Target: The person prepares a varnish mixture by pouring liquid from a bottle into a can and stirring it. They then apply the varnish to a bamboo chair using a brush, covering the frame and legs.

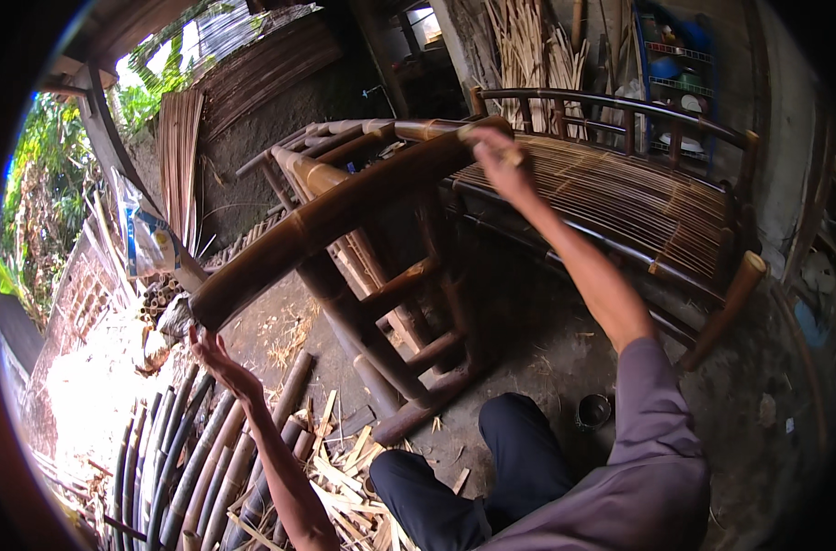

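The right hand (499, 151) grips the far end of a thick, smooth brown bamboo pole (331, 216); the left hand (218, 360), fingers spread, hovers beneath its near end, whose cut face is hidden.

Left hand (223, 360) raised, fingers spread; right hand (499, 156) stretched forward, fingers curled

Daylight floods in from the blown-out left; the shed interior lies dim, edges fisheye-bent and black.

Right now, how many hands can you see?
2. The left hand is open under the low end of the thick bamboo pole; the right hand rests on its top end.
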`<action>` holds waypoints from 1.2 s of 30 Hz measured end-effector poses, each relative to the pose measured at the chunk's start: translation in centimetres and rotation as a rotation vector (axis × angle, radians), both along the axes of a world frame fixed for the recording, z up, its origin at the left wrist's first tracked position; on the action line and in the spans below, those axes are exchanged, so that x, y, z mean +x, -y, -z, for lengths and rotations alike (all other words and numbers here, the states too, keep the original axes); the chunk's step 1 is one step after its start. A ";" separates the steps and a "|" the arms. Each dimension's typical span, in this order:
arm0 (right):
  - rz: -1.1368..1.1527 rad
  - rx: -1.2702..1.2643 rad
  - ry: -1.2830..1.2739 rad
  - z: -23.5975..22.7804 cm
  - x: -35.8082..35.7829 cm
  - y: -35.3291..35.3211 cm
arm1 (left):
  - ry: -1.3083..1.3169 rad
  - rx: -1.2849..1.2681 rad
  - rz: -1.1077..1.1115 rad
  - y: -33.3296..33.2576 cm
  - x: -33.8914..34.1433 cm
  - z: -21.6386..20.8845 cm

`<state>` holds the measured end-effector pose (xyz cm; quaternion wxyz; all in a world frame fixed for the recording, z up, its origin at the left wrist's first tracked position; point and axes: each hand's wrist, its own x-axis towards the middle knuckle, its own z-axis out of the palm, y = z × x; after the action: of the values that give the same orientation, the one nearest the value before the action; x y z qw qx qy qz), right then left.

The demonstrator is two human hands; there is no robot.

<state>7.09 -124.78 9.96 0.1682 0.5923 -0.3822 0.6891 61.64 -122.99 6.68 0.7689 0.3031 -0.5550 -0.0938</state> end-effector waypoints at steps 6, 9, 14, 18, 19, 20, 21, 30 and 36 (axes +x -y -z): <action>0.125 -0.051 0.336 -2.7 -8.9 0.7 | -0.060 -0.033 0.050 0.8 -1.4 0.5; 0.242 -0.070 0.187 -1.4 -1.2 0.4 | -0.045 -0.032 0.052 1.3 -1.0 0.5; -0.342 -0.178 0.229 0.5 18.1 -2.7 | -0.033 0.004 -0.016 0.2 -0.7 0.0; -0.803 0.094 0.713 6.0 25.9 -4.0 | 0.008 0.045 0.021 -0.6 -1.1 -0.8; -0.838 0.259 0.775 9.8 27.7 -4.3 | -0.022 0.038 0.004 -0.7 -0.5 -0.7; -0.856 0.422 0.831 14.0 28.7 -4.9 | -0.009 0.038 0.009 -0.6 -0.2 -0.7; -0.858 0.444 0.924 18.3 28.3 -5.1 | -0.015 0.058 0.038 -0.6 -1.0 -0.7; -0.598 0.028 0.634 6.6 28.1 -3.6 | 0.004 0.020 -0.051 -0.6 -2.0 -0.6; -0.323 0.151 -0.017 9.1 29.1 -7.4 | 0.020 0.009 -0.094 -1.3 -1.2 -1.1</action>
<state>36.21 -117.35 0.89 0.0137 0.6628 -0.3311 0.6714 60.43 -121.70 7.81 0.7656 0.3332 -0.5473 -0.0569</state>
